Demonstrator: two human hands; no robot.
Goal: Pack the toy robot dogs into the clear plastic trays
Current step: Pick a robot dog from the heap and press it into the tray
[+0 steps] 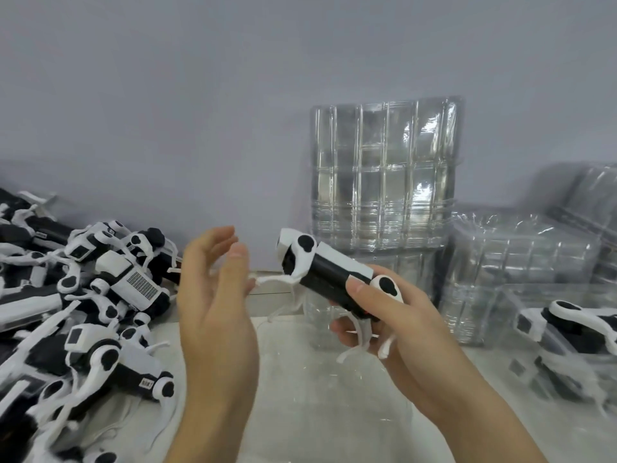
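My right hand [394, 315] grips a black and white toy robot dog [320, 265] by its rear end, holding it in the air with the head pointing up and left and its white legs hanging down. My left hand [213, 295] is raised just left of the dog with fingers straight, holding nothing; its fingertips are close to a thin white front leg. A clear plastic tray [320, 389] lies flat on the table below both hands. Another toy dog [574, 332] sits in a clear tray at the right.
A heap of several toy robot dogs [83, 312] covers the table at the left. A stack of clear trays [384, 172] leans against the grey wall behind; more tray stacks [521, 259] stand at the right.
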